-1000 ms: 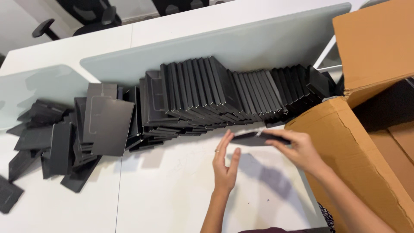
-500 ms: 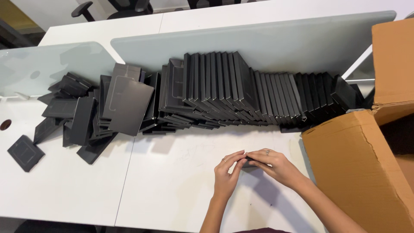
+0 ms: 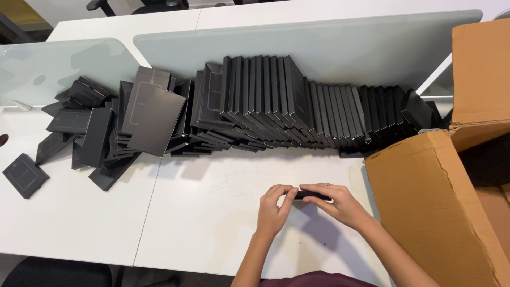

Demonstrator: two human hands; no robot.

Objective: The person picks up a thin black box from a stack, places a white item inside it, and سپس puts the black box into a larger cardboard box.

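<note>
meanwhile, in the head view, the left hand (image 3: 274, 208) and the right hand (image 3: 336, 202) met over the near middle of the white table (image 3: 79, 223), both closed on a small flat black box (image 3: 309, 195). the left hand's fingers (image 3: 287, 192) pinched its left end, while the right hand lay over the top and right side, fingers pressed down on it. only a narrow dark strip of the box showed between the hands, so whether it was folded flat or already squared up could not be told. it sat just above the tabletop, apart from everything else.

far of the hands, a long row of black boxes (image 3: 297, 103) leaned like fallen dominoes against a frosted glass divider (image 3: 319, 42). to the left the row broke into a loose heap of black boxes (image 3: 106, 122), some flat, some tilted, with one lone flat piece (image 3: 24, 174) lying near the left edge, well apart. at the right stood an open cardboard carton (image 3: 425, 202), its flap raised, its near wall just beside the right wrist.

as a judgement, the step in hand looked like shaping or closing the single box with both hands, somewhere between the carton and the row. the next move would likely call for a firm two-handed hold so the thin card did not buckle, then a clear reach to the far side, setting the box in without tipping the leaning row.
</note>
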